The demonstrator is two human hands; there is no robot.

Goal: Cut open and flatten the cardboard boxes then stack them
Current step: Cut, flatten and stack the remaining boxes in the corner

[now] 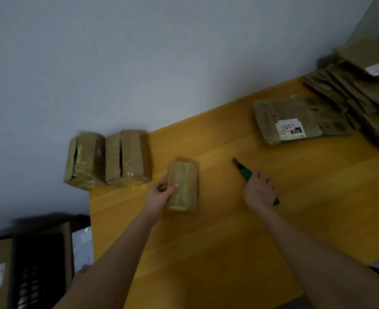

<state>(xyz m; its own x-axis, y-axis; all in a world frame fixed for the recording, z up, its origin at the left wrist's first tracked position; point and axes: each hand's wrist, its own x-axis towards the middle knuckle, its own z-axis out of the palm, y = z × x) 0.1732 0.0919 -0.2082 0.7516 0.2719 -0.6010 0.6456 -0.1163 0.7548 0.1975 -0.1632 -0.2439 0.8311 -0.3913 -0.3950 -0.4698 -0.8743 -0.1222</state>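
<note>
Gripping the small taped box (184,186) with its thumb on the upper face and its fingers round the near-left edge, the left hand (161,194) held it down on the wooden table (206,253); the right hand (260,190), well apart to that hand's right, was closed round the green-handled knife (242,169), blade end pointing away and towards the box.

Judgement: the step in hand was slitting the tape seam; it would go best with the holding thumb drawn clear of the seam line, the blade kept shallow, and the cut run along the tape away from the fingers.

A pair of boxes (128,158) beyond and left of the left hand showed dark slits along their tops; flattened cardboard (313,108) lay far beyond the right hand, to its right.

A white label (289,129) on the nearest flattened piece read "010"; the red-framed mark beside it was illegible; no brand could be read.
</note>
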